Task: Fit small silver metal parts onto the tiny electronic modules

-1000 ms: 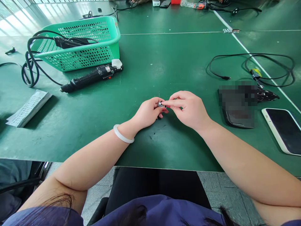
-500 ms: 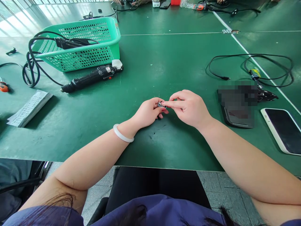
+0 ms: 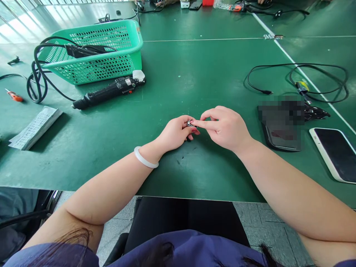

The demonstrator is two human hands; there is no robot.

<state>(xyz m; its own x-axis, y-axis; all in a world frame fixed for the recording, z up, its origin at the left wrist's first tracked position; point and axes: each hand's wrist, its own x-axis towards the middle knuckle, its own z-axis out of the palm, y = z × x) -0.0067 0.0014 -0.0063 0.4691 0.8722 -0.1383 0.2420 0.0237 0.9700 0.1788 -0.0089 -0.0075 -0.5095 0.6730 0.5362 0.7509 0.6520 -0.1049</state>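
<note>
In the head view my left hand (image 3: 176, 131) is closed, pinching a small black and silver part (image 3: 190, 124) between thumb and fingers just above the table. Much of this part is covered by the fingertips, so its exact kind cannot be made out. From the right comes my right hand (image 3: 224, 126), one finger stretched out with its tip on the part. Its other fingers are bent and apart from that finger, and I see nothing held in them.
On the green table (image 3: 172, 81), a black electric screwdriver (image 3: 108, 91) lies before a green basket (image 3: 91, 68) with cables. A paper stack (image 3: 36, 128) and an orange-handled screwdriver (image 3: 15, 97) are left. Right are a white-edged phone (image 3: 335, 154), a black case (image 3: 280, 139) and a coiled cable (image 3: 343, 79).
The orange-handled screwdriver at the far left has shifted right and turned, its shaft now showing. My hands stay in nearly the same place, with the right finger still on the part.
</note>
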